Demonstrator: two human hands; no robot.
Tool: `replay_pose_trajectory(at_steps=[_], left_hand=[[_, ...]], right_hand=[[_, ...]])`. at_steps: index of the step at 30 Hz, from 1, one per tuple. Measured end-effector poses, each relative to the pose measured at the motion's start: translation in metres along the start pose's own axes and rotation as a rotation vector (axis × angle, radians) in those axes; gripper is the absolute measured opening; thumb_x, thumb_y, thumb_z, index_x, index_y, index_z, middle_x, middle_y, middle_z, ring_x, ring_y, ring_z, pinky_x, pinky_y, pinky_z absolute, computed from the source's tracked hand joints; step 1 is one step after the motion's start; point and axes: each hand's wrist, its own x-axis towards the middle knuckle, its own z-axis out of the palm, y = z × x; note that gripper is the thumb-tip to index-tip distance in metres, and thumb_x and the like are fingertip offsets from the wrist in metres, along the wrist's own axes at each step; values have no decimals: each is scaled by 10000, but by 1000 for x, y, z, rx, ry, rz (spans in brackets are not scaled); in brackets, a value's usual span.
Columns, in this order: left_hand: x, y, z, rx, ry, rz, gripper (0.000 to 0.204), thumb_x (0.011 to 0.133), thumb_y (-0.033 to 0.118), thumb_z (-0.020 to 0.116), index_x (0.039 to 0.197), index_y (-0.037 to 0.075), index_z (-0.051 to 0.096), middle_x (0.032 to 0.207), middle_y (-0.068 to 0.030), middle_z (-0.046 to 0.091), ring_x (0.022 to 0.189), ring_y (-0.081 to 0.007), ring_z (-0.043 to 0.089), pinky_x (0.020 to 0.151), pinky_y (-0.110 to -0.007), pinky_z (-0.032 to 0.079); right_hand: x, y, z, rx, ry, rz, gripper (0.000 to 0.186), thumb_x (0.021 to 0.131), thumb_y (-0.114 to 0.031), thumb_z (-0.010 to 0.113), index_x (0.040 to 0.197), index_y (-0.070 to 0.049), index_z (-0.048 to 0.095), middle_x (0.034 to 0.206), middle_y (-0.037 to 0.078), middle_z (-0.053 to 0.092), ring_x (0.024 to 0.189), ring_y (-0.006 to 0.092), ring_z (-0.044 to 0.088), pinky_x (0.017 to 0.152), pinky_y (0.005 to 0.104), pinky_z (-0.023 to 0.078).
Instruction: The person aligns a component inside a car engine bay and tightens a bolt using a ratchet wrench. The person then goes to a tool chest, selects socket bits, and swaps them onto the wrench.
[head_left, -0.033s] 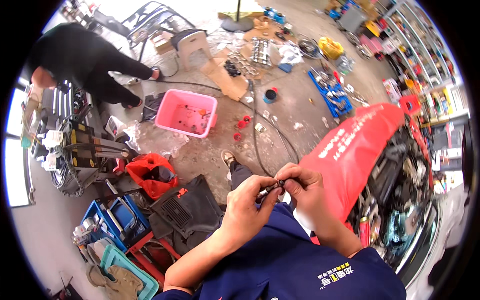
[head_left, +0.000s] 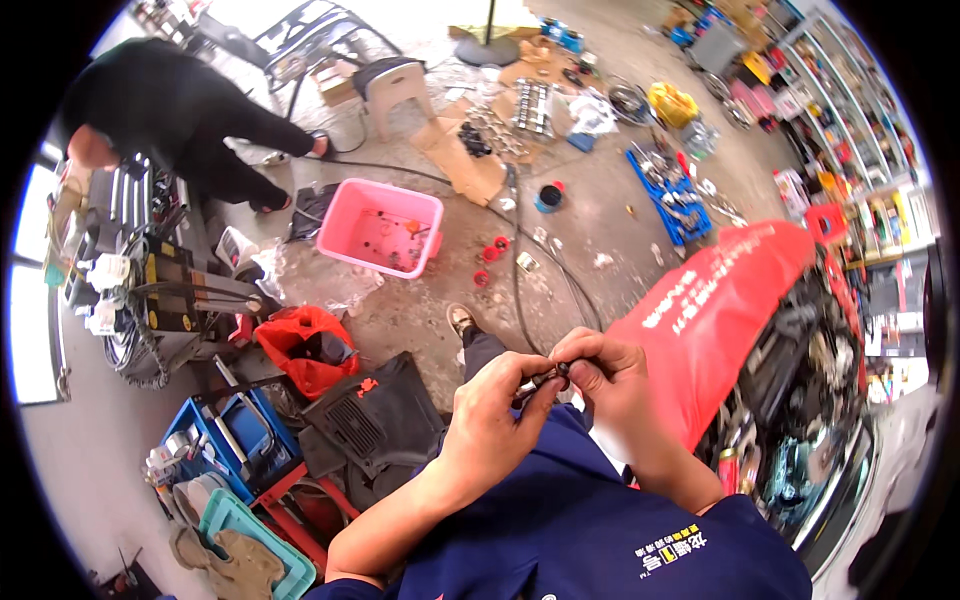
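In front of my chest, both hands meet over a small, dark, metallic rod-shaped part [head_left: 545, 379]. My left hand [head_left: 492, 412] pinches its body between thumb and fingers. Thumb and fingertips of my right hand [head_left: 607, 378] close on the dark, rounded end of the same part. The fingers cover much of it, so its exact kind cannot be made out. Just right of my right hand lies a red protective cover [head_left: 690, 310], draped over the side of an open engine bay [head_left: 790, 370].
A pink tub [head_left: 380, 228] with small parts stands on the floor, near red caps [head_left: 490, 250] and a hose. Farther off are a blue tool tray [head_left: 668, 195] and cardboard [head_left: 455, 155]. At left are a red bag [head_left: 305, 345], a blue toolbox [head_left: 230, 430] and a bending person [head_left: 170, 120].
The surroundings have shifted slightly to the right in the view. Both hands keep the same hold on the small part.
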Motion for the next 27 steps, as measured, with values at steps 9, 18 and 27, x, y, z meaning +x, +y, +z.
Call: replay_pose_trajectory(at_steps=[9, 18, 27], left_hand=[[118, -32, -94, -6, 205, -164, 179, 865, 44, 687, 1018, -25, 624, 862, -152, 672, 732, -184, 682, 641, -293, 533], [180, -86, -192, 350, 384, -109, 199, 865, 69, 667, 1012, -13, 561, 869, -177, 602, 766, -349, 602, 702, -396, 493], [200, -165, -333, -1146, 126, -582, 254, 1010, 348, 511, 1024, 95, 494, 741, 14, 500, 620, -64, 420, 544, -199, 325]], right_hand=[[219, -14, 46, -586, -435, -198, 115, 800, 21, 664, 910, -3, 687, 819, 142, 689, 719, 245, 682, 649, 307, 527], [352, 36, 127, -635, -633, -39, 84, 790, 43, 666, 865, 6, 676, 783, 129, 681, 671, 240, 672, 607, 309, 519], [447, 92, 247, -564, -867, -281, 111, 780, 48, 683, 876, 9, 642, 772, 133, 659, 663, 262, 658, 607, 325, 523]])
